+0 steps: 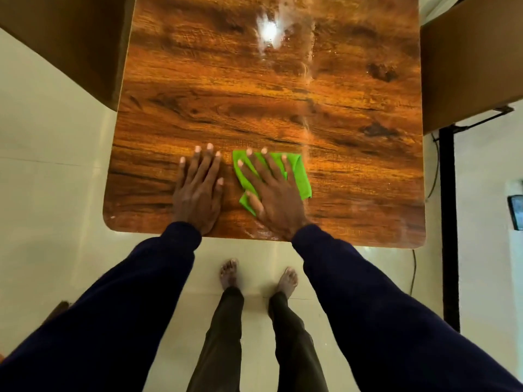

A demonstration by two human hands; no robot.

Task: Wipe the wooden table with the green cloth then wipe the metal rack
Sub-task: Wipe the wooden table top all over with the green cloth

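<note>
The wooden table (254, 89) fills the upper middle of the head view, glossy, with a light glare and damp streaks at its far side. A folded green cloth (301, 176) lies near the table's front edge. My right hand (271, 190) presses flat on the cloth with fingers spread, covering its left part. My left hand (199, 190) rests flat on the bare wood just left of the cloth, fingers apart, holding nothing. A black metal upright (448, 222) stands right of the table; whether it belongs to the rack I cannot tell.
Cardboard boxes stand at the upper left (65, 41) and upper right (472, 66) beside the table. A cable (414, 267) hangs near the black upright. A dark device (516, 212) sits at the right edge. My bare feet (257, 277) stand on the pale tiled floor.
</note>
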